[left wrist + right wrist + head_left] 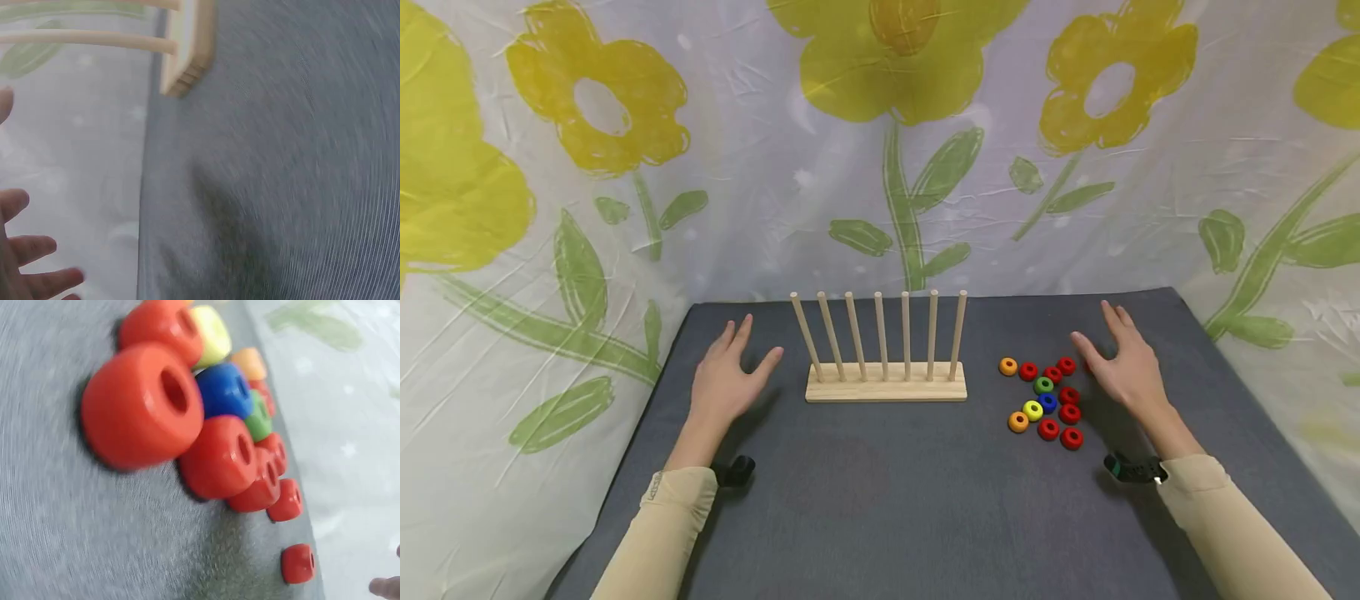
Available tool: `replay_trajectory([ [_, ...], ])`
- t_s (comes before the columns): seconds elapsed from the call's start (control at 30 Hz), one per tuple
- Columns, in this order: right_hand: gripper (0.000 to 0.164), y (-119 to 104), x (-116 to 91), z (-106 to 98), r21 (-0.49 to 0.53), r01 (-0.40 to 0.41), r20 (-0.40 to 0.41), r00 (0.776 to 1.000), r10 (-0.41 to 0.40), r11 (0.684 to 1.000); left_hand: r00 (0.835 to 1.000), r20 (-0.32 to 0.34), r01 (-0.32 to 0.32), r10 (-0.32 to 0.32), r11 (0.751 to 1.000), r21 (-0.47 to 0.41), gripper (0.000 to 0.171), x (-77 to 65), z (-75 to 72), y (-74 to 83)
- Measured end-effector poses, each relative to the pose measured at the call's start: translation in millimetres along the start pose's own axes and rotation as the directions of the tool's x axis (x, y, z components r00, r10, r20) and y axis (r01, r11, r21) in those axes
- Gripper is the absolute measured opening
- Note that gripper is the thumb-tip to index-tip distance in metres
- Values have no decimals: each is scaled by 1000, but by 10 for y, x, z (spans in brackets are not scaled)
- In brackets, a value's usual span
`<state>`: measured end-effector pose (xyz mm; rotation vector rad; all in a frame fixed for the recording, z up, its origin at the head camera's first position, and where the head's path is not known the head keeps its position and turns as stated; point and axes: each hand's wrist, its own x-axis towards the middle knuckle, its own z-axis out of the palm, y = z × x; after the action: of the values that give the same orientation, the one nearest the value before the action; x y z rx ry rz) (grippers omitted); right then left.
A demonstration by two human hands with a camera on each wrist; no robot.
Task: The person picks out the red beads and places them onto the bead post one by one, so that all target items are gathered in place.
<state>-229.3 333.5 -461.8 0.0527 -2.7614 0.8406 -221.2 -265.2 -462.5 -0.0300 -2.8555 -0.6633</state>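
A wooden rack (886, 392) with a row of several upright pegs stands mid-table. To its right lies a loose group of beads with holes: several red beads (122, 412), two orange beads, a yellow bead (211, 334), a green bead (257, 419) and a blue bead (217, 392). Left of the rack, my left hand (724, 382) is held with fingers spread and nothing in it. My right hand (1129, 368) hovers just right of the beads, its fingers extended and holding nothing. The left wrist view catches the rack's near end (199, 44) beyond the fingers (31, 250).
A dark grey cloth (880, 508) covers the table. Behind and at both sides hangs a pale sheet (737, 208) printed with yellow flowers. Each wrist wears a black band, the left band (735, 472) and the right band (1131, 468).
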Motion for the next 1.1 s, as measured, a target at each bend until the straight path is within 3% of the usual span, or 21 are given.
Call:
replay_trajectory([
  [0.13,69,49,-105,-1,172,-73,-113,989,93,982,997,-74,22,-35,986,-166,82,-89,15,29],
  [0.27,65,104,-181,37,273,-139,-160,969,187,952,993,-94,42,-68,966,-255,76,-172,80,63],
  [0.47,68,168,-262,91,332,-236,-152,942,299,913,992,-102,43,-77,951,-305,72,-259,204,158],
  [0.73,67,294,-361,172,357,-346,-149,896,418,868,999,-32,-13,2,938,-346,75,-201,374,307],
  [0.87,60,356,-377,232,324,-363,-186,881,435,874,998,3,-51,56,939,-339,78,-163,467,341],
  [1.1,53,387,-418,307,253,-329,-191,905,380,910,993,106,-13,55,932,-361,87,-233,666,261],
])
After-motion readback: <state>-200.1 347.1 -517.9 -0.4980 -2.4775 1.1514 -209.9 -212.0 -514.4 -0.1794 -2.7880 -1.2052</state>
